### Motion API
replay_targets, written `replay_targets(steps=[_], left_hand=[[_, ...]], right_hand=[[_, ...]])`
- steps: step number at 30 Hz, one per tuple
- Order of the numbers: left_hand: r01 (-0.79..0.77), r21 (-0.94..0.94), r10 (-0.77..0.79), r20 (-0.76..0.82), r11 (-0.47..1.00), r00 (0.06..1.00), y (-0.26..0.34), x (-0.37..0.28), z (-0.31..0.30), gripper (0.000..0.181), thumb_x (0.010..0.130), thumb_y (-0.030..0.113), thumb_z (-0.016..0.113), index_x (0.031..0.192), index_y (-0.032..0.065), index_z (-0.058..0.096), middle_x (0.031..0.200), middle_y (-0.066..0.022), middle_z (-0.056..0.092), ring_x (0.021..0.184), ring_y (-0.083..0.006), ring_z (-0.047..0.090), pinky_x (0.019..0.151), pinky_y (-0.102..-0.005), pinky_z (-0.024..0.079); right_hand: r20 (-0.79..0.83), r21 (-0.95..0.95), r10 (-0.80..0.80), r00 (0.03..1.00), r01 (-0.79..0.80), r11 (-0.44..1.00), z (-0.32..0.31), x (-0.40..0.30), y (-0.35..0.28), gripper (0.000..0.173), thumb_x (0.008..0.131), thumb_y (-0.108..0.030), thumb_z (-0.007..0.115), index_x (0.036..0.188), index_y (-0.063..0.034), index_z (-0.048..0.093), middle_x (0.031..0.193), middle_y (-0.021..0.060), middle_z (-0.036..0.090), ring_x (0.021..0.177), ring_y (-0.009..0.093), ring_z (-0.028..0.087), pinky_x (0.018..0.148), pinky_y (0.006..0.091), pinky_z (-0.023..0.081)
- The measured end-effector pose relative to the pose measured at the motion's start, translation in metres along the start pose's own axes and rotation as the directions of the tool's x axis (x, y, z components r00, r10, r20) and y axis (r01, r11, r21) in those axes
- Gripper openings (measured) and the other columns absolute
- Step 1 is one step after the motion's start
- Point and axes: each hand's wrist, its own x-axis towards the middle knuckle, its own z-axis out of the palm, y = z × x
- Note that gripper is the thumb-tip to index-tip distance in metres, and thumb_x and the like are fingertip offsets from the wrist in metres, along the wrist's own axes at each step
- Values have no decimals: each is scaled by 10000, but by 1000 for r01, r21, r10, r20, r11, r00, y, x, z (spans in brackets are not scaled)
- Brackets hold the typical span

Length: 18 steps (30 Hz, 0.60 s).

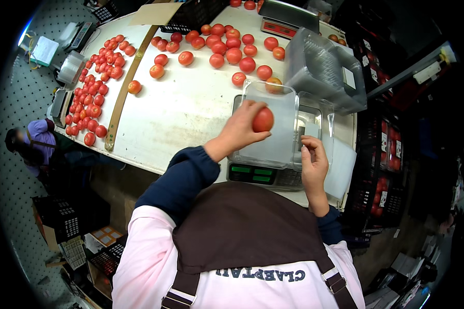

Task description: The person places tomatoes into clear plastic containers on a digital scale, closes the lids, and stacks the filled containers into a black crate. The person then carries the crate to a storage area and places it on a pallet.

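My left hand [241, 129] grips a tomato [263, 119] above one half of an open clear plastic clamshell box [280, 148]. That box lies on a digital scale [251, 174] with lit green displays, near the table's front edge. My right hand [315, 158] is beside the box's hinge, its fingers curled; whether it touches the plastic is unclear. A white sheet seems to line the half under the tomato. Many loose tomatoes [234, 55] are spread on the white table [166, 112] beyond the box.
Stacked clear clamshells [313, 58] stand at the right, by a second scale [278, 28]. White foam sheets [341, 170] lie at the table's right edge. A wooden strip [125, 92] divides off more tomatoes at left. A person [40, 143] is beyond them. Black crates [386, 154] stand right.
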Motion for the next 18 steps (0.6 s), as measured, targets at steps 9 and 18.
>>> replay_targets(steps=[9, 18], left_hand=[[-177, 259, 185, -7, 950, 983, -19, 1, 43, 602, 781, 206, 751, 1330, 120, 519, 1291, -183, 505, 1155, -384, 519, 952, -452, 451], [422, 107, -346, -412, 900, 843, -125, -121, -51, 279, 842, 91, 671, 1106, 39, 598, 1063, -152, 568, 906, -302, 615, 788, -380, 506]], right_hand=[[-28, -54, 3, 1000, -5, 999, -13, -15, 6, 124, 895, -9, 567, 1011, 7, 611, 1102, 126, 647, 992, 219, 612, 890, 314, 479], [107, -10, 116, 987, -116, 993, 17, -11, 20, 148, 940, -11, 538, 1066, 12, 612, 1022, 65, 635, 965, 147, 610, 891, 276, 470]])
